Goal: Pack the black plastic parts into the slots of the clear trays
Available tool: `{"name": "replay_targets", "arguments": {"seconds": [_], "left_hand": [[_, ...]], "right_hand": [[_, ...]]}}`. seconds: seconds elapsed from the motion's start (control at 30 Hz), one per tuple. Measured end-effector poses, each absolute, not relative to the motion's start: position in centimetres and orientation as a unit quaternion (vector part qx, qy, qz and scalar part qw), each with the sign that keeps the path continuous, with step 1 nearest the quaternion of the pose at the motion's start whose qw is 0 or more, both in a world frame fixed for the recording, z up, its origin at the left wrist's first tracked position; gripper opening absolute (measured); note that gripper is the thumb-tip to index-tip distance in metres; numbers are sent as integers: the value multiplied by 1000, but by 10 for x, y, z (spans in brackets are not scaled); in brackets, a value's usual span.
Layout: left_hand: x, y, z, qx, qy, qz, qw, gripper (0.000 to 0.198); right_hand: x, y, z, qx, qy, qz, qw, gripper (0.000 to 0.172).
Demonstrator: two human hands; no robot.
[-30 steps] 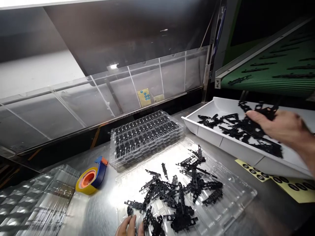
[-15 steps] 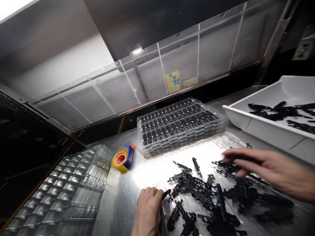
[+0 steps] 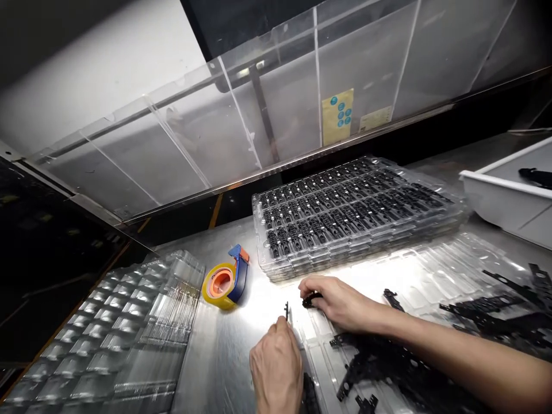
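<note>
Head view: the left hand (image 3: pixel 276 368) pinches a small black plastic part (image 3: pixel 286 311) upright at the near left corner of the clear blister tray (image 3: pixel 431 270). The right hand (image 3: pixel 338 300), fingers curled, seems to grip another black piece (image 3: pixel 311 299) just beside it. The step in hand looks like seating parts into tray pockets; next calls for lining the piece up with a pocket. Half a second ago the right hand hovered open over the loose black parts (image 3: pixel 495 322) at right; it has since crossed left.
</note>
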State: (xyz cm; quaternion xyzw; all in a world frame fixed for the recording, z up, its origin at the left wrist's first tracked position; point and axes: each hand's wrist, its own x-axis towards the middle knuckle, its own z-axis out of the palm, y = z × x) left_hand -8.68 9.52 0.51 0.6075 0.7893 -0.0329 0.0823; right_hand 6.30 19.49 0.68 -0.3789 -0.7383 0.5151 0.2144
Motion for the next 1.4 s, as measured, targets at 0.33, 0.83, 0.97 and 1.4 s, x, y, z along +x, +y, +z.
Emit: {"name": "replay_targets", "arguments": {"seconds": [0.33,0.83,0.97,1.4], "left_hand": [[-92,115,14,469,849,48,239,25],[-89,104,0,538,831,41,135,20],[-87,80,-10,604,781,129,92,25],[-47,67,-12,696,683,173,141,19]], "right_hand": [[62,204,22,-452,-791,408,64,10],[41,187,11,-407,-885,224,36,22],[88,182,27,-370,-896,239,55,24],[157,154,36,-454,-858,241,14,15]]}}
